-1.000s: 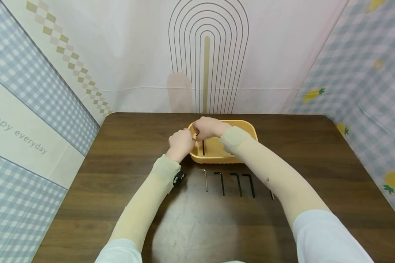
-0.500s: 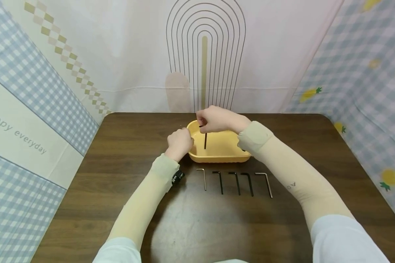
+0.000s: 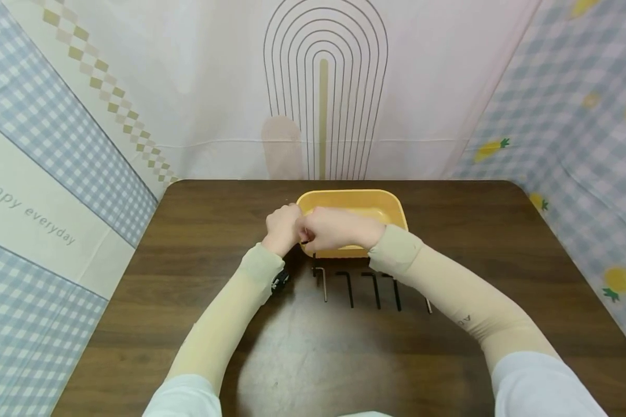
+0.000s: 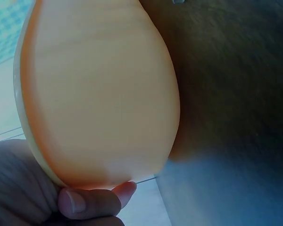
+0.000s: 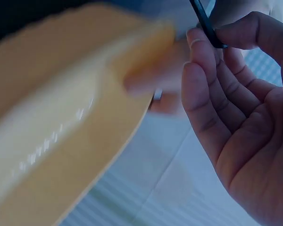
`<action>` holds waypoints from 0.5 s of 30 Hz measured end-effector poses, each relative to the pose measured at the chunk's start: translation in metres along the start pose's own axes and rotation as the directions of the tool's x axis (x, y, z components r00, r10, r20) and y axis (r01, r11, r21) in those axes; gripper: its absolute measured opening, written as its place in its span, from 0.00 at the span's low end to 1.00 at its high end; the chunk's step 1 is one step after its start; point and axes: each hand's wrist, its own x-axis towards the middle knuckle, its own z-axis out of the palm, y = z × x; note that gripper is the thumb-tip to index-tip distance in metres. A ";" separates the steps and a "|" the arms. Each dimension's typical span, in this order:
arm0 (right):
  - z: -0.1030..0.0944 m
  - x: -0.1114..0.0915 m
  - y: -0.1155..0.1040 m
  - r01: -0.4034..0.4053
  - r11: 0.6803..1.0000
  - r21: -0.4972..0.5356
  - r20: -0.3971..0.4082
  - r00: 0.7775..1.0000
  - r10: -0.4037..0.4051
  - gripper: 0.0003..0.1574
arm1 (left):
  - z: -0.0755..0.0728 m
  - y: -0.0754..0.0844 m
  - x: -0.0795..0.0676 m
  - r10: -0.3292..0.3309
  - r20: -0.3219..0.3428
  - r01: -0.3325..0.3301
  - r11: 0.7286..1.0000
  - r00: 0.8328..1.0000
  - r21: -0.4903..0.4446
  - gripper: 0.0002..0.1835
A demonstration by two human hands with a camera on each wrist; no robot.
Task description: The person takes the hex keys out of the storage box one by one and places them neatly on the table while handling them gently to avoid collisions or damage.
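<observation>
My left hand point(image 3: 284, 226) grips the left end of a yellow plastic bin point(image 3: 351, 198); in the left wrist view its fingers curl over the rim of the bin point(image 4: 99, 94). Between thumb and fingertips my right hand point(image 3: 341, 227) pinches a black hex key point(image 5: 205, 26), which hangs down in front of the bin. Below it lies a row of hex keys: a silver hex key point(image 3: 324, 286) at left, then black hex keys point(image 3: 350, 291), and another silver hex key point(image 3: 429, 306) partly hidden by my right forearm. My right hand covers part of the bin's inside.
A dark wood table point(image 3: 313, 359) lies under everything, with its back edge against a patterned white curtain point(image 3: 213, 116). A small black device point(image 3: 279, 280) sits under my left wrist. Checked cloth point(image 3: 578, 191) hangs at the right side.
My right hand has lifted the black hex key up out of the bin and carried it forward, toward me, over the front rim. The left hand stays at the bin's left end.
</observation>
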 end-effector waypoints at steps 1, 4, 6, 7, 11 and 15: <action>0.004 0.000 -0.003 0.003 1.000 -0.003 0.002 1.000 -0.003 0.08 | 0.000 0.001 0.000 0.001 -0.001 -0.001 1.000 1.000 0.005 0.11; 0.013 0.000 -0.010 0.001 1.000 0.000 -0.010 1.000 -0.001 0.06 | 0.001 0.002 0.000 -0.001 0.001 0.001 1.000 1.000 0.012 0.12; 0.017 0.000 -0.012 -0.009 1.000 0.005 -0.036 0.999 0.009 0.06 | 0.002 0.002 -0.001 0.001 0.002 -0.001 1.000 1.000 0.016 0.11; 0.019 -0.001 -0.013 -0.011 1.000 0.012 -0.047 0.999 0.012 0.06 | 0.002 0.002 -0.001 0.003 0.004 -0.003 1.000 1.000 0.016 0.11; 0.027 -0.003 -0.013 -0.031 0.999 0.034 -0.057 0.998 0.033 0.06 | 0.001 0.000 -0.001 0.013 0.003 -0.013 1.000 1.000 -0.002 0.10; 0.038 -0.003 -0.012 -0.051 0.997 0.050 -0.049 0.997 0.054 0.06 | 0.000 -0.002 0.001 0.011 0.004 -0.010 0.999 1.000 -0.042 0.10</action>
